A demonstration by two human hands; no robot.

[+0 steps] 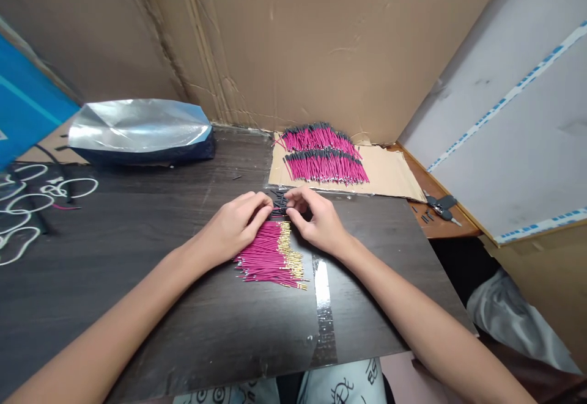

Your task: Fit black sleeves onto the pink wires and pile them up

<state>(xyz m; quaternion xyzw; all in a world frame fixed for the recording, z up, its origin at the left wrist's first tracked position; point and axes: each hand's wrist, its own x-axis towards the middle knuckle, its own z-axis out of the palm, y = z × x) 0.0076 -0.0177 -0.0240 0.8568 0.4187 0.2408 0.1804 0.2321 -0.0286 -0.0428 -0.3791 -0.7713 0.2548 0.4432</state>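
Observation:
My left hand (241,220) is closed in a pinch on a thin magenta wire (277,215), little of which shows between my hands. Opposite it, my right hand (316,217) pinches at the wire's other end, on what looks like a small black tube. Just beyond my fingertips lies a pile of short black tubes (280,199). Right below my hands, a bundle of magenta wires (263,257) lies side by side on the dark table, gold-coloured metal ends to the right. My left wrist is close beside this bundle.
Two rows of magenta wires with black ends (323,164) lie on a cardboard sheet (389,172) at the back. A silver bag (142,129) and white loops (27,202) are at left. Keys (443,206) lie right; clear tape (323,294) is stuck on the table (183,330).

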